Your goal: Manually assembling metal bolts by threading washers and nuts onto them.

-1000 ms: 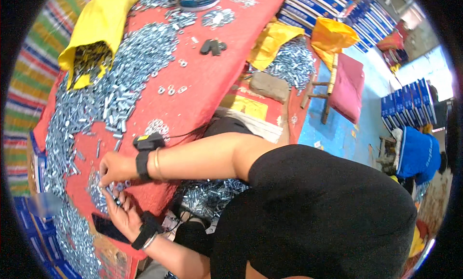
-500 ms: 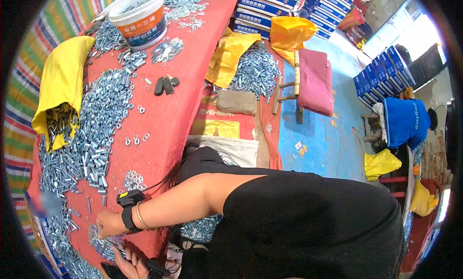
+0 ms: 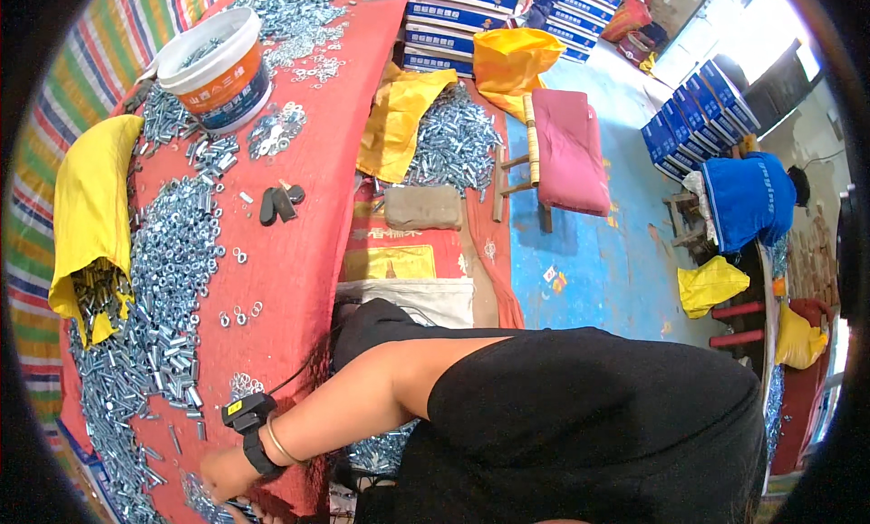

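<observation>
My right hand (image 3: 228,474), with a bracelet and a black wrist strap carrying a small device (image 3: 249,413), is bent down over a small heap of shiny metal pieces (image 3: 195,497) on the red cloth (image 3: 290,279). Its fingers are drawn together; what they pinch is hidden. Only some fingers of my left hand (image 3: 256,516) show at the lower edge, close beside the right and curled near metal bits I cannot make out. Left of both hands spreads a long pile of metal sleeves and bolts (image 3: 113,406), with nuts (image 3: 186,243) further up. A few washers (image 3: 245,385) lie above my right wrist.
A yellow sack (image 3: 95,207) spills dark bolts at the left. Behind it stands a white and orange bucket (image 3: 217,80). Black pieces (image 3: 279,204) lie mid-table. Beyond the table are a flat stone (image 3: 423,207), a pink-cushioned chair (image 3: 571,153) and stacked blue boxes (image 3: 462,17).
The whole view has shifted, so the table's things sit lower and further left. My left hand has slipped mostly out past the lower edge. The right stays over the small heap.
</observation>
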Demonstrator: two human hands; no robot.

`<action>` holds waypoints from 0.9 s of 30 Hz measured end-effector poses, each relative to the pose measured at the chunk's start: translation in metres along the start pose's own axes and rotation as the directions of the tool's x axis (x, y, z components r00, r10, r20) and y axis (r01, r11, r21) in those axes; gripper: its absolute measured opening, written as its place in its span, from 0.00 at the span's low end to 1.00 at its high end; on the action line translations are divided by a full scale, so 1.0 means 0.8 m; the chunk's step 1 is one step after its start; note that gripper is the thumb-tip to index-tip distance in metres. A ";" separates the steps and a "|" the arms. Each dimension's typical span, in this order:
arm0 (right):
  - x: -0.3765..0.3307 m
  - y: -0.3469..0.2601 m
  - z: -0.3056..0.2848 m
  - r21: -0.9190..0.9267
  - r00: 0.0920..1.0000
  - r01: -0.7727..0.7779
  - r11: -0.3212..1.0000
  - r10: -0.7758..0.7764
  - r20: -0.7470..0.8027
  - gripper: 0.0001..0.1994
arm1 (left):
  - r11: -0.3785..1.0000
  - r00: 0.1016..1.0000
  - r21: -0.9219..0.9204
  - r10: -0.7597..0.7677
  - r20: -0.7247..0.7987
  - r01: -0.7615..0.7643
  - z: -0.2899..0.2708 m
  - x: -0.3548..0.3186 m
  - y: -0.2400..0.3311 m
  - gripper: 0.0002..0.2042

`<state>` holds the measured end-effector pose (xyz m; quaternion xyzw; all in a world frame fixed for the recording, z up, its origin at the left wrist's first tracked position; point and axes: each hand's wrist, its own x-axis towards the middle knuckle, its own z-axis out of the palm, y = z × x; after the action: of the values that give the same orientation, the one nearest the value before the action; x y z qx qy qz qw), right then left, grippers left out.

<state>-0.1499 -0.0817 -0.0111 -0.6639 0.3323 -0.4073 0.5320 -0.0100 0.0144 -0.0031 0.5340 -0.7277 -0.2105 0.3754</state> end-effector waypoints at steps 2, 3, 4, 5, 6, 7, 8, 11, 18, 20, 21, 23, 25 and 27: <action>-0.013 -0.014 -0.007 0.021 0.999 0.025 0.999 -0.025 0.020 0.10 | 0.951 0.967 -0.191 -0.253 -0.017 0.245 0.002 -0.003 0.009 0.25; -0.022 -0.022 -0.017 0.041 0.998 0.054 0.998 -0.055 0.035 0.11 | 0.871 0.917 -0.312 -0.399 0.001 0.379 0.006 0.001 0.015 0.23; -0.021 -0.018 -0.020 0.075 0.993 0.092 0.993 -0.096 0.061 0.11 | 0.817 0.884 -0.379 -0.467 0.007 0.434 0.006 0.004 0.020 0.22; -0.014 -0.006 -0.017 0.067 0.995 0.086 0.994 -0.089 0.051 0.11 | 0.775 0.859 -0.423 -0.511 0.015 0.469 0.009 0.007 0.024 0.20; -0.004 0.008 -0.016 0.050 0.987 0.156 0.986 -0.154 -0.046 0.08 | 0.748 0.846 -0.450 -0.533 0.033 0.488 0.014 0.012 0.030 0.19; 0.006 0.023 -0.014 0.024 0.966 0.223 0.975 -0.217 -0.140 0.06 | 0.727 0.837 -0.469 -0.546 0.047 0.501 0.021 0.017 0.036 0.19; 0.015 0.036 -0.012 0.023 0.930 0.299 0.954 -0.286 -0.233 0.06 | 0.710 0.828 -0.480 -0.556 0.066 0.515 0.026 0.021 0.040 0.18; 0.011 0.029 -0.022 0.007 0.952 0.251 0.968 -0.245 -0.185 0.06 | 0.701 0.815 -0.473 -0.576 0.066 0.534 0.035 0.025 0.046 0.17; -0.005 0.014 -0.044 -0.185 0.926 0.353 0.917 -0.371 -0.072 0.11 | 0.746 0.838 -0.405 -0.535 0.108 0.528 0.066 0.039 0.062 0.18; -0.007 0.014 -0.050 -0.227 0.904 0.402 0.887 -0.423 -0.054 0.11 | 0.752 0.843 -0.399 -0.525 0.120 0.525 0.076 0.043 0.066 0.19; -0.009 0.015 -0.053 -0.238 0.907 0.391 0.889 -0.416 -0.062 0.11 | 0.753 0.844 -0.396 -0.520 0.131 0.526 0.082 0.046 0.068 0.19; -0.013 0.008 -0.055 -0.292 0.916 0.362 0.885 -0.395 -0.064 0.10 | 0.759 0.846 -0.384 -0.514 0.143 0.526 0.084 0.048 0.070 0.20; -0.024 -0.006 -0.064 -0.283 0.945 0.303 0.910 -0.326 -0.034 0.10 | 0.764 0.849 -0.378 -0.507 0.150 0.523 0.088 0.049 0.070 0.21; -0.027 -0.012 -0.067 -0.350 0.970 0.217 0.911 -0.240 -0.024 0.10 | 0.766 0.850 -0.374 -0.503 0.158 0.523 0.092 0.051 0.068 0.23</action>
<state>-0.2075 -0.0839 -0.0002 -0.7671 0.3360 -0.4239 0.3448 -0.1065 -0.0120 0.0019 0.6179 -0.5036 -0.4631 0.3873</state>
